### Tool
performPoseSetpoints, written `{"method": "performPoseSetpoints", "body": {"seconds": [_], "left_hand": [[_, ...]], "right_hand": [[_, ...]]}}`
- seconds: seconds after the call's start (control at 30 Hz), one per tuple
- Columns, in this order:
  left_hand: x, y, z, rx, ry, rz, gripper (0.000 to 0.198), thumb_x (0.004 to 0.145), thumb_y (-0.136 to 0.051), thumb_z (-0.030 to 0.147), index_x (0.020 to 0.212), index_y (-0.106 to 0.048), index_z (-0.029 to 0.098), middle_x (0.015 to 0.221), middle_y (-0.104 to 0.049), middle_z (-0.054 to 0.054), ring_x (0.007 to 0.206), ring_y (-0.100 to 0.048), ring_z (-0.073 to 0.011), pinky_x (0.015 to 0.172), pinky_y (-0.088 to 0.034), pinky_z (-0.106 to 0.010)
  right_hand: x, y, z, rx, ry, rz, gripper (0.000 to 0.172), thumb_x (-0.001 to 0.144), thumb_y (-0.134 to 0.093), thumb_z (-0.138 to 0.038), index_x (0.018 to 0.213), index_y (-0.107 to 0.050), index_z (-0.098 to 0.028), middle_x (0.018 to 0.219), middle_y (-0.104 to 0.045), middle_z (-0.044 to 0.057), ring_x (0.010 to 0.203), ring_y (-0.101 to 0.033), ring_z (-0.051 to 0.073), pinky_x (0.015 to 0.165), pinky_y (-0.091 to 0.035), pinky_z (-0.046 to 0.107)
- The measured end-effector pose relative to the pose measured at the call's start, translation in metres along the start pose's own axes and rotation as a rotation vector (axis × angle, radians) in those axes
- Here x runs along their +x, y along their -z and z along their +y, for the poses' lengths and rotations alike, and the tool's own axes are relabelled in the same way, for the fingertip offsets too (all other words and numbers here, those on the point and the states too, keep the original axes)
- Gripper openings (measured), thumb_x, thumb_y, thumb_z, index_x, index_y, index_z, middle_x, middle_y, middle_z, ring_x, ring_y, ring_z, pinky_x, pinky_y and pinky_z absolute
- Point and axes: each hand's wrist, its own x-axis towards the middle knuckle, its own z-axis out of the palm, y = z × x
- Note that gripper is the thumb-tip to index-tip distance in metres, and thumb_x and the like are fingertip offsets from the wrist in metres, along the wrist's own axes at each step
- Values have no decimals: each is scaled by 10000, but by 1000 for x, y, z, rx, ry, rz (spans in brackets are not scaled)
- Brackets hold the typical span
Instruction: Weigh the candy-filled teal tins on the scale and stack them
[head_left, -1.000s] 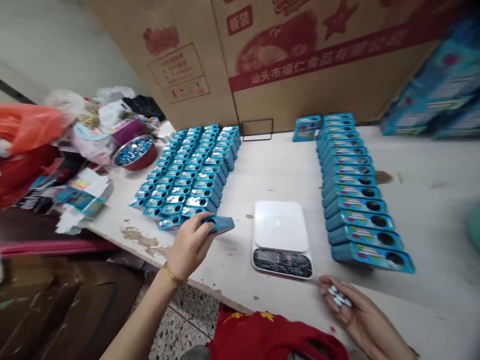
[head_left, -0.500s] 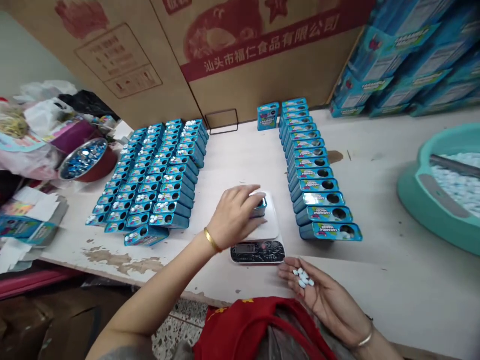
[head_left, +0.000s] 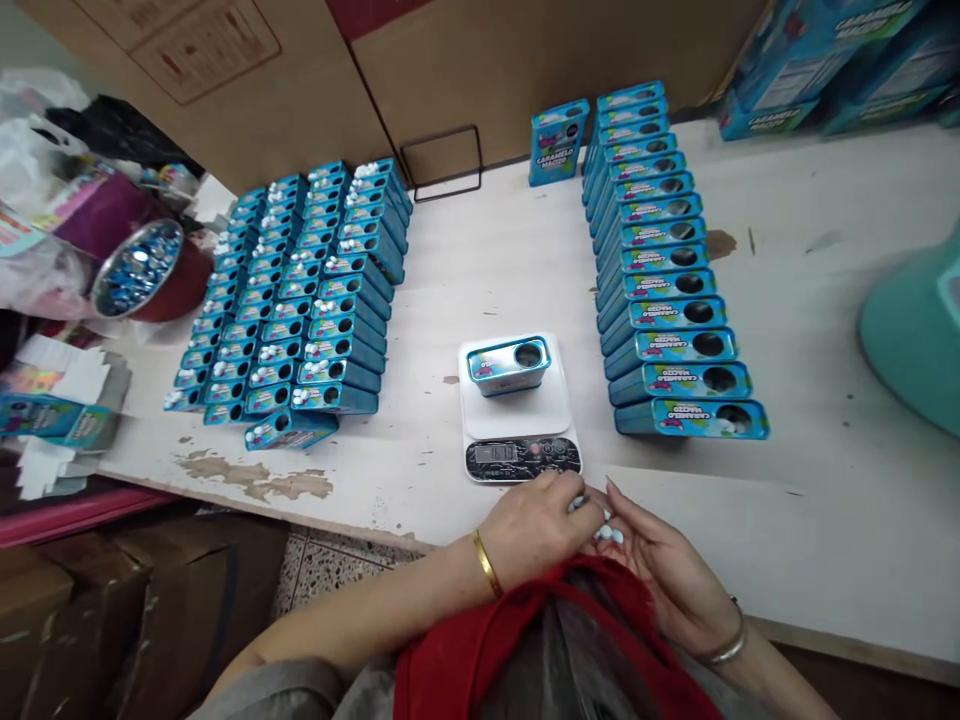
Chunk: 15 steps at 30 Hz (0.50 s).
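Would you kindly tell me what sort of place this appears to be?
Most likely a small candy-packing workspace: rows of blue containers labelled "Caramelo" are lined up on the worn table, another container sits on a digital scale, and small white pieces lie in the right hand.

A big brown cardboard panel (head_left: 480,80) with a red band rises from 10 to 1 o'clock, a thin dark wire frame (head_left: 481,160) standing before it near 12. Towards 10 o'clock sit white plastic bags (head_left: 45,165), a black bag (head_left: 120,140) and a red bowl (head_left: 189,275) of shiny blue pieces. A torn-open carton (head_left: 97,425) lies at 9, brown cardboard boxes (head_left: 180,600) at 8, and speckled floor (head_left: 330,562) shows at 7.
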Motion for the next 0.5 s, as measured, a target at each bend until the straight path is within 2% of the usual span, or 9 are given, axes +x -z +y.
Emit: {"method": "performPoseSetpoints", "body": {"seconds": [0.1,0.27,0.33,0.4,0.5], "left_hand": [[0,1,1,-30,38,37,195,924,-402,313,947,-545,183,956,-564,-61,784,-526,-160,598,-437,-251],[0,-6,5,-57,78,49,201,911,-410,318,922,-553,177,855,-549,-54,732,-522,-167,566,-432,-253],[0,-3,4,-81,96,48,169,897,-424,282,891,-558,179,837,-543,-50,719,-522,-165,563,-434,-253],[1,8,0,-150,106,88,141,876,-436,228,865,-564,170,830,-539,-47,714,-524,-151,586,-446,-245],[7,39,-16,-281,119,248,131,861,-443,175,886,-570,155,856,-533,-49,755,-532,-128,661,-468,-230]], "right_hand": [[-2,-5,0,-18,3,15,187,775,-637,-255,942,-654,-172,775,-713,16,763,-684,180,765,-535,316],[-2,-5,1,2,10,54,157,730,-685,-187,886,-674,-173,773,-723,19,801,-685,192,768,-543,319],[-1,-5,1,0,24,49,158,728,-690,-182,885,-678,-167,793,-726,29,823,-684,200,768,-547,323],[2,-7,0,0,49,29,145,741,-675,-173,885,-679,-155,829,-727,48,856,-682,205,783,-550,328],[7,-17,-7,1,124,-6,143,773,-626,-144,906,-675,-126,901,-723,85,911,-676,200,839,-539,315]]}}
